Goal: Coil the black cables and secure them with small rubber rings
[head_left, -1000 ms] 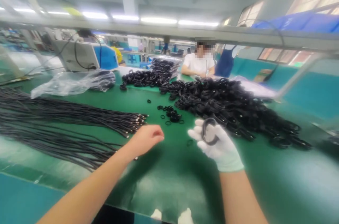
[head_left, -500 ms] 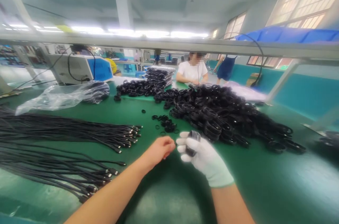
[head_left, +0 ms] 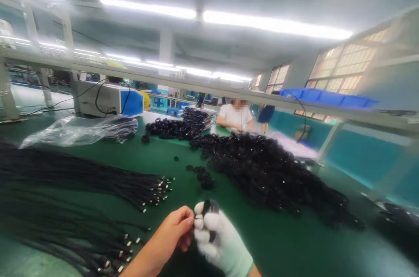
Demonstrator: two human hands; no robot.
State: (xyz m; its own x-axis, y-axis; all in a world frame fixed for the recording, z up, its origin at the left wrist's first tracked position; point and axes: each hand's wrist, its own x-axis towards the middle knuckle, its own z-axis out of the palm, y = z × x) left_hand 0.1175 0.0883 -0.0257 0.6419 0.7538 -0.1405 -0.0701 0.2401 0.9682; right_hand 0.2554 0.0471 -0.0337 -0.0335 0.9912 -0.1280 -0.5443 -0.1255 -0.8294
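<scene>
My right hand [head_left: 219,237], in a white glove, is closed around a small coiled black cable [head_left: 213,206]. Much of that coil is covered by the gloved fingers. Bare and pinched together, my left hand [head_left: 173,231] meets the glove's fingertips; whatever sits in its pinch is too small to make out. Just beyond the hands lie several small black rings [head_left: 205,180] on the green table [head_left: 275,242]. A large heap of coiled black cables [head_left: 262,172] spreads behind and to the right.
Straight black cables [head_left: 124,185] with metal plugs lie in two bundles on the left. Behind them are a clear plastic bag [head_left: 78,131] and a grey and blue machine [head_left: 109,99]. A person in a white shirt [head_left: 234,115] sits across the table, beneath a shelf rail [head_left: 183,83].
The view has tilted up, so the hands appear lower. My left hand has come against the gloved fingers, which are curled more tightly over the coil.
</scene>
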